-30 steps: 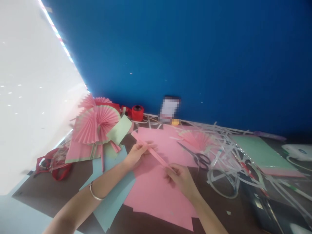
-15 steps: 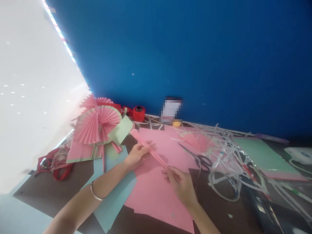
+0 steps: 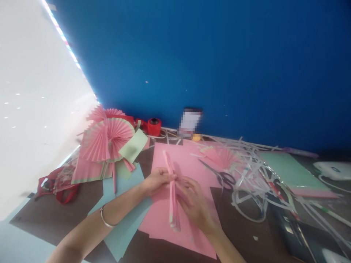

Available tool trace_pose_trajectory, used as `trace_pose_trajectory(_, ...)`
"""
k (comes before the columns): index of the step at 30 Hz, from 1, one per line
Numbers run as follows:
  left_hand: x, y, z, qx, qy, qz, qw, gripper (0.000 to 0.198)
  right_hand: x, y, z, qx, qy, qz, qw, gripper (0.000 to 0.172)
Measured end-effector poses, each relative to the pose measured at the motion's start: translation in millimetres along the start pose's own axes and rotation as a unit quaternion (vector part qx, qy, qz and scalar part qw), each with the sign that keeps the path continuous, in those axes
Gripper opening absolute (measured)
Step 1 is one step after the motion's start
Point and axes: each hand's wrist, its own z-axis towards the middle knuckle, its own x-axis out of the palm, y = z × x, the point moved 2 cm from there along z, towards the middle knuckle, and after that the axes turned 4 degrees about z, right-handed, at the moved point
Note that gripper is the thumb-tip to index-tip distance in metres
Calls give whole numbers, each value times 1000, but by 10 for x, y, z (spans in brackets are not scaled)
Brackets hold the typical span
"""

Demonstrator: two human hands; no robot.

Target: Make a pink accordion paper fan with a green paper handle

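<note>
A narrow, pleated strip of pink paper (image 3: 172,204) with pale green at its lower end stands nearly lengthwise before me. My left hand (image 3: 160,179) pinches it near its middle from the left. From the other side my right hand (image 3: 193,199) closes on the same middle part, its fingertips against the folds. Below the lower end the pleats spread a little. Beneath both hands lie pink paper sheets (image 3: 161,230). Blue sheets (image 3: 123,226) are under my left forearm, which wears a silver bangle (image 3: 105,218).
Pink pleated fans (image 3: 106,140) are piled at the left by a red tape roll (image 3: 154,127). Scissors (image 3: 226,180) lie right of my hands, near another fan (image 3: 219,157) and tangled white strips (image 3: 252,179). A green paper pack (image 3: 296,171) is farther right, and a blue wall (image 3: 208,65) rises behind.
The pleated strip has turned from slanting to nearly lengthwise, its green end now toward me. My right hand has shifted from its lower end to its middle, beside my left hand.
</note>
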Motion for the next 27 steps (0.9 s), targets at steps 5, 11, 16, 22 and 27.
trace_pose_trajectory(5,15,40,18,-1,24,91,996,27,-23,-11,-75,-36,82,-81,993,22)
trace_pose_trajectory(11,0,-57,-4,10,-14,29,999,30,-85,20,-75,-176,75,-130,973,29)
trace_pose_trajectory(16,-19,-45,21,27,-88,50,994,30,-64,36,-64,-199,108,-143,963,35)
trace_pose_trajectory(22,-13,-1,25,45,-94,64,992,36,-56,32,-87,-207,107,-141,962,34)
trace_pose_trajectory(27,-15,23,19,57,-69,95,991,36,-55,48,-56,-216,98,-161,958,37)
